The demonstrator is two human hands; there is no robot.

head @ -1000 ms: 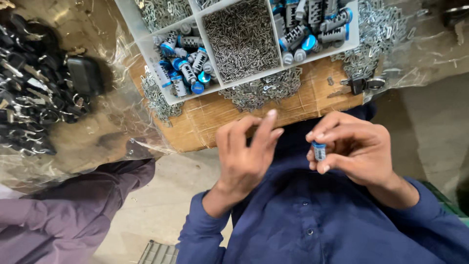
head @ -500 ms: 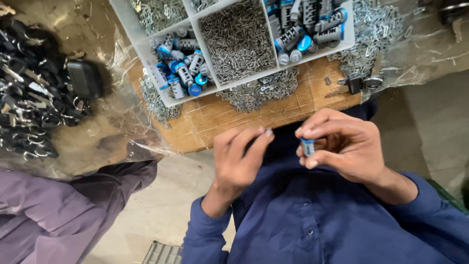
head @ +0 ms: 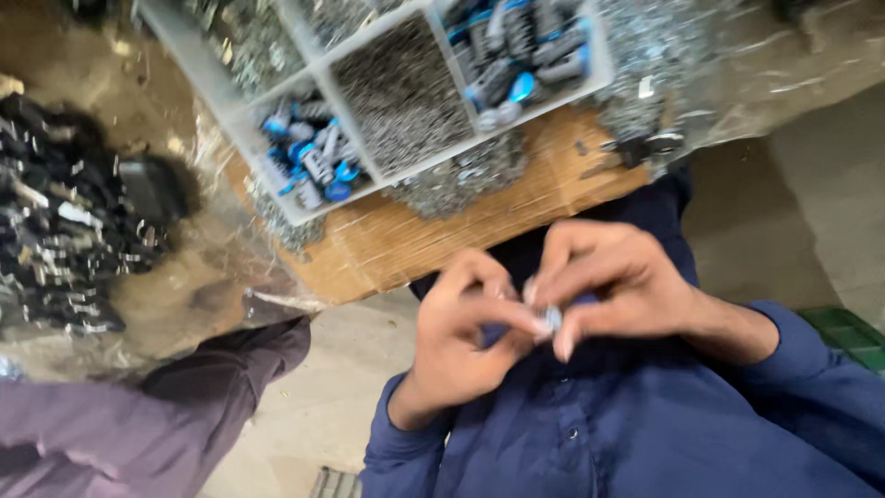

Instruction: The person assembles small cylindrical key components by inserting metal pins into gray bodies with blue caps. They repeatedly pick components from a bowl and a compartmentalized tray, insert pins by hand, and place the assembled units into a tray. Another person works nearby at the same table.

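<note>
Head view looks down on both my hands, brought together in front of my dark blue shirt [head: 627, 433]; my left hand [head: 461, 337] is curled, its thumb and forefinger closed on a small grey-blue cylindrical part [head: 551, 320], and my right hand [head: 613, 286] pinches the same part from the other side, fingers bent over it; the part sits between the fingertips of both hands, just below the edge of the wooden board [head: 442, 235] and clear of it; the picture is blurred, so I cannot tell the finer shape of the part; on the board stands a white divided tray [head: 424, 161], one compartment holding grey and blue cylinders [head: 309, 157] much like the one I hold, the middle one heaped with small grey metal pins [head: 401, 97], another at the far corner with more grey and blue pieces [head: 521, 46]; loose metal pins lie spilled on the board beside the tray's near wall; to my left a clear plastic sheet [head: 217, 277] covers a heap of black parts [head: 64, 231]; at the lower left is a purple sleeve [head: 120, 433] of another person, well apart from my hands.
</note>
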